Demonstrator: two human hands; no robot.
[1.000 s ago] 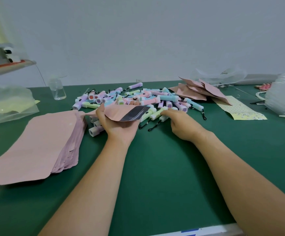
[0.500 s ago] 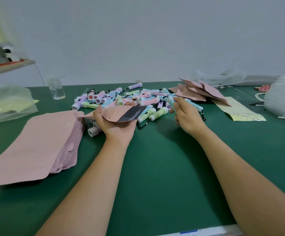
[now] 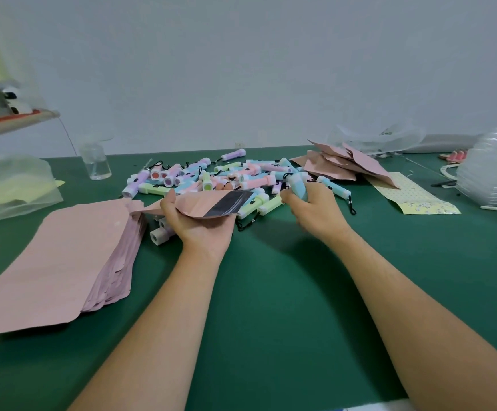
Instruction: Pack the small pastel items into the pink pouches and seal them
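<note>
Here, left fingers (image 3: 167, 203) pinch a pouch (image 3: 208, 204) edge; right fingers (image 3: 288, 199) grip a blue item (image 3: 298, 185).

Clear bottle (image 3: 95, 161); yellow patterned sheet (image 3: 419, 197); green table (image 3: 271, 292)

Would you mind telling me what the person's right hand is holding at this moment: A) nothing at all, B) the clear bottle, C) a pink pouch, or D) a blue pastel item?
D: the right hand grips a blue pastel item whose end sticks up out of the fist, while the left hand holds the pink pouch.
</note>
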